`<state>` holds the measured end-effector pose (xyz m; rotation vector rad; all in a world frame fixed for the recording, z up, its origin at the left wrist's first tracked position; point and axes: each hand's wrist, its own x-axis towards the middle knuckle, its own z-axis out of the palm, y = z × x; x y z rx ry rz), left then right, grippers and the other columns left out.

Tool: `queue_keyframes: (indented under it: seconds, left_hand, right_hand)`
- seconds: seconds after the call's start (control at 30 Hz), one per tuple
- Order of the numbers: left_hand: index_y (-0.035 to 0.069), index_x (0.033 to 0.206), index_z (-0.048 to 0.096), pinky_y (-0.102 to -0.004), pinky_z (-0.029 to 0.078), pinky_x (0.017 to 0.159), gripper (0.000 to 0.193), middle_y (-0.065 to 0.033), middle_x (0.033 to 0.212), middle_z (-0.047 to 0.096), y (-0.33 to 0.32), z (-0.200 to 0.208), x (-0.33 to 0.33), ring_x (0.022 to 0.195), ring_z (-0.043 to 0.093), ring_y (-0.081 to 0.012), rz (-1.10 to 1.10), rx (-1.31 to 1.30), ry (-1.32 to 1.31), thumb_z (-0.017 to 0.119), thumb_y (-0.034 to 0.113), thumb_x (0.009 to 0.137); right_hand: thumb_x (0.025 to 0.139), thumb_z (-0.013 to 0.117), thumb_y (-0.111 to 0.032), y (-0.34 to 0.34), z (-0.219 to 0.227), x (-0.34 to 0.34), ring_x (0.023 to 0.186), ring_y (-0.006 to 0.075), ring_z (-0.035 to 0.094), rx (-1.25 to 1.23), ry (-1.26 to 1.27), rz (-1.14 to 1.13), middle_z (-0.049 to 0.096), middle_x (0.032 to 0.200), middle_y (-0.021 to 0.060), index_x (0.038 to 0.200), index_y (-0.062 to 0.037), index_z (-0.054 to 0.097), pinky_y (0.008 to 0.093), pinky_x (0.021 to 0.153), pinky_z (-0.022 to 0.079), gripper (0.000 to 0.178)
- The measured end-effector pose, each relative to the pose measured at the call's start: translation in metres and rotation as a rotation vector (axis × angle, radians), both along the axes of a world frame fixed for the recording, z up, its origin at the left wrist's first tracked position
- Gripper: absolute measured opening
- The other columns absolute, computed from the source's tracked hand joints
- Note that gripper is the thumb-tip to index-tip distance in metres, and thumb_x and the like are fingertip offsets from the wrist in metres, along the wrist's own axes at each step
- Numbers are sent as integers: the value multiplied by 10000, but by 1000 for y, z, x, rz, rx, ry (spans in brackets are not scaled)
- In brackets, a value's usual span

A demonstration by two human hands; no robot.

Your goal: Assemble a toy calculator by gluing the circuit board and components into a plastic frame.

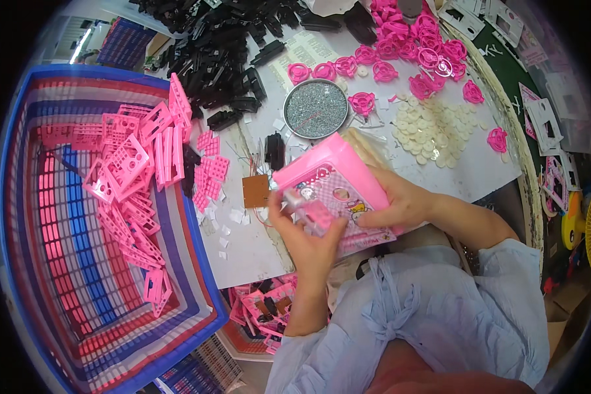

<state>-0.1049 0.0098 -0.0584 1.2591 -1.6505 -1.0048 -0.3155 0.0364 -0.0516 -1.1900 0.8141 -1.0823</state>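
A pink plastic toy casing [368, 180] with a printed cartoon front is tilted over the worktable in front of me. My right hand [400, 200] grips its right side, thumb flat on the printed face. Over the casing's left part, my left hand [308, 240] is closed, thumb and fingers round a small pink piece [318, 215], blurred and partly hidden. A brown circuit board [256, 191] with thin wires lies just left of that hand. Pink keypad pieces [210, 177] are spread farther left, near a black plastic part [274, 152].
A striped basket [203, 262] of pink frames stands left. Behind are black parts [210, 65], a round tin of small screws [316, 108], pink rings [400, 39] and cream discs [433, 128]. More pink parts [262, 308] sit below the table edge; a yellow fan [574, 220] is right.
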Motion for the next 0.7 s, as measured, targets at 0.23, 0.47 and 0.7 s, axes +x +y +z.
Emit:
queue_keyframes:
  seconds: [0.23, 0.47, 0.7]
  left_hand:
    - [23, 1268, 556, -304, 593, 712, 436, -94, 1096, 681, -31, 0, 16, 866, 707, -163, 196, 274, 523, 411, 390, 1085]
    - [31, 1130, 585, -233, 510, 718, 320, -20, 960, 636, -47, -9, 29, 855, 624, -76, 99, 166, 300, 433, 309, 1090]
    - [42, 912, 549, -229, 359, 635, 255, 35, 770, 492, -22, -20, 29, 740, 427, -36, 126, 183, 328, 456, 215, 1075]
  right_hand:
    - [822, 783, -68, 4, 7, -8, 1150, 170, 599, 280, -86, 160, 624, 1262, 100, 1384, -4, 495, 326, 990, 496, 635]
    - [864, 736, -17, 13, -16, 1, 1013, 132, 655, 339, -92, 66, 683, 1140, 79, 1308, 15, 547, 290, 887, 548, 483]
    - [904, 738, -98, 16, -3, 1, 970, 121, 662, 362, -152, -74, 693, 1119, 69, 1276, 20, 577, 285, 853, 555, 423]
